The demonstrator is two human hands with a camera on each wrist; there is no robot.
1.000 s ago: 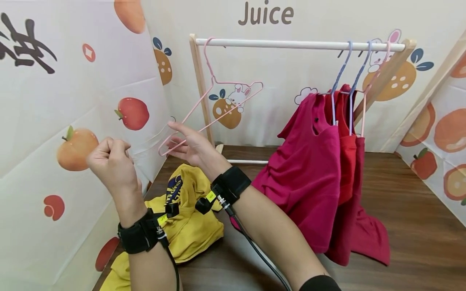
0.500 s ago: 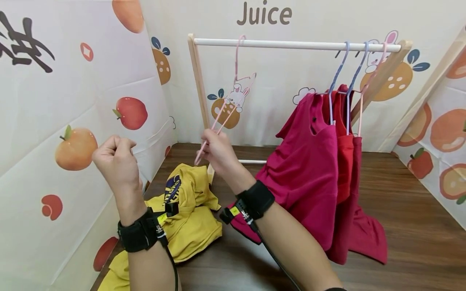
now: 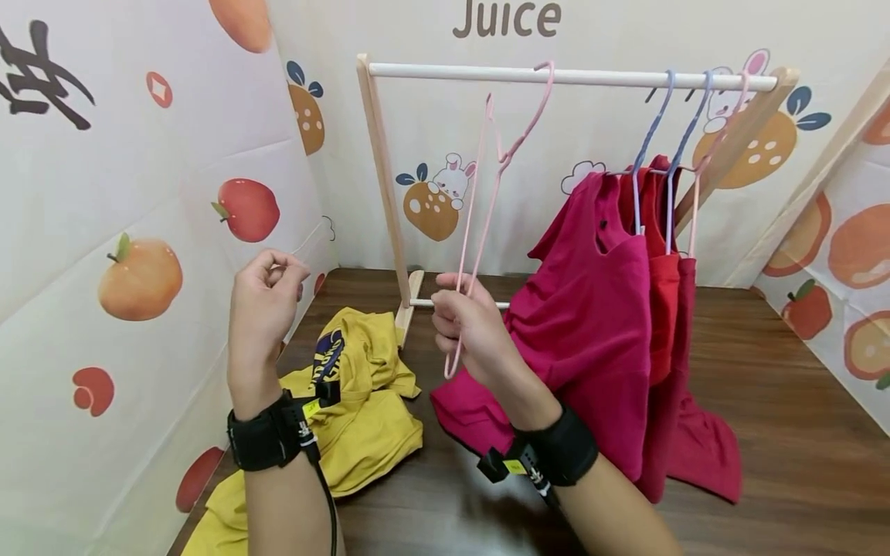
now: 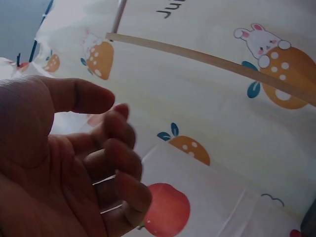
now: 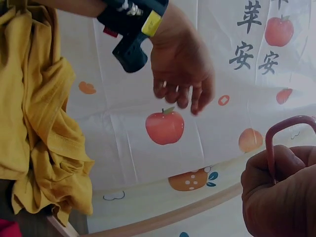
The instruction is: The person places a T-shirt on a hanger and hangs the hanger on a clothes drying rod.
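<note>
My right hand (image 3: 476, 324) grips the lower end of a pink wire hanger (image 3: 502, 161), which stands tilted with its hook up by the white rail. Whether the hook rests on the rail I cannot tell. In the right wrist view the hanger's bent end (image 5: 270, 143) sticks out past the thumb. My left hand (image 3: 266, 309) is raised near the left wall, its fingers loosely curled with nothing in them; the left wrist view shows a gap between thumb and fingers. Below, a crumpled yellow garment (image 3: 368, 432) with dark lettering lies on the table.
A white rail (image 3: 452, 72) on wooden legs spans the back. At its right end hang red and magenta garments (image 3: 591, 332) on blue and pink hangers, some cloth trailing onto the wooden table (image 3: 779, 417). A fruit-printed wall (image 3: 174, 193) stands close on the left.
My right hand has closed round the hanger and carried it rightward, turning it edge-on with its hook further along the rail. The left hand has shifted slightly right, its fingers loosening.
</note>
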